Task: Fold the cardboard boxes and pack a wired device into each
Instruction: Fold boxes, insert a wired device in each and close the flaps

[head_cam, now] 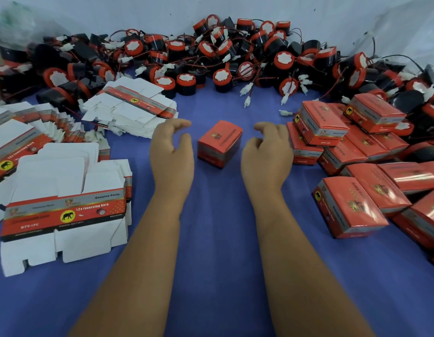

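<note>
A closed red cardboard box (219, 143) stands alone on the blue cloth (218, 239) between my hands. My left hand (171, 147) hovers just left of it, fingers loosely curled, holding nothing. My right hand (268, 150) is just right of it, also loosely curled and apart from the box. Flat unfolded box blanks (62, 207) lie in stacks at the left, with another stack (130, 105) further back. A big heap of black and red wired devices (235, 54) fills the far side.
Several closed red boxes (352, 205) are piled at the right, reaching the frame edge. Loose white connectors on wires (247, 93) trail onto the cloth behind the lone box. A white wall backs the heap.
</note>
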`<state>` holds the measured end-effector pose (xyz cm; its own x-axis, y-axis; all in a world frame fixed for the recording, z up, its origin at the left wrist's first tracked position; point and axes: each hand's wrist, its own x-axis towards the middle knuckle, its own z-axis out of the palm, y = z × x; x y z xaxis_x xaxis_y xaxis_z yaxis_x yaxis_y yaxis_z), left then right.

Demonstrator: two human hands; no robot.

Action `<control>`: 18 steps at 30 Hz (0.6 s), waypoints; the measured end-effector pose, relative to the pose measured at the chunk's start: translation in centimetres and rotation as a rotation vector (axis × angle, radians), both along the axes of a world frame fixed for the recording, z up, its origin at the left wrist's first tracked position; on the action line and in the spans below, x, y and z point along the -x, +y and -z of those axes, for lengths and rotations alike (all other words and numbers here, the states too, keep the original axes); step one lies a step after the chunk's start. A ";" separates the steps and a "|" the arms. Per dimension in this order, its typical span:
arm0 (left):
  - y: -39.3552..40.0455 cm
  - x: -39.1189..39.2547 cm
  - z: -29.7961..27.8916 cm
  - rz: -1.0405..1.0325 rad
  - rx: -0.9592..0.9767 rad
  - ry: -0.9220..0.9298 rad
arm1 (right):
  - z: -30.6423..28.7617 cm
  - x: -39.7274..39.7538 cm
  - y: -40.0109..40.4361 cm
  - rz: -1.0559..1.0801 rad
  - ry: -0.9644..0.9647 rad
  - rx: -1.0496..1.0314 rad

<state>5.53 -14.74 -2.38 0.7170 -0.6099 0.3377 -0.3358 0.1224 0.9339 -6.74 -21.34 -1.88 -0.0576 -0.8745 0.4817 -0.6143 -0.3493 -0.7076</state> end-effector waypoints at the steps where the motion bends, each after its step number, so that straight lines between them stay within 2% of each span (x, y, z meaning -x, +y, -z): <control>1: -0.1 -0.1 0.0 0.017 -0.022 0.044 | -0.1 0.1 0.0 0.021 -0.033 0.015; 3: -0.4 -0.1 0.1 0.124 -0.090 0.103 | -0.3 0.3 0.0 0.017 -0.083 0.045; 5: -0.4 0.0 0.3 0.246 -0.134 0.085 | -0.6 0.3 0.4 -0.023 -0.098 0.112; 9: -0.8 0.0 0.4 0.437 -0.223 -0.064 | -1.7 -1.0 1.9 -0.160 0.106 0.481; 11: -0.9 -0.1 0.2 0.428 -0.196 -0.027 | -1.8 -2.3 3.2 -0.290 0.132 0.601; 13: -0.7 -0.4 0.0 0.273 -0.150 0.068 | -1.6 -3.8 4.7 -0.440 0.047 0.536; 15: -0.4 -0.8 0.0 0.105 -0.006 0.214 | -1.3 -5.0 5.8 -0.546 -0.044 0.302; 18: -0.2 -1.2 -0.4 -0.061 0.118 0.379 | 0.0 -5.9 5.4 -0.508 -0.024 -0.014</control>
<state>6.69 -14.97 -1.99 0.8378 -0.5352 0.1077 0.0194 0.2264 0.9738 -0.88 -15.95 -1.89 0.3660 -0.8010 0.4738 -0.3525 -0.5905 -0.7260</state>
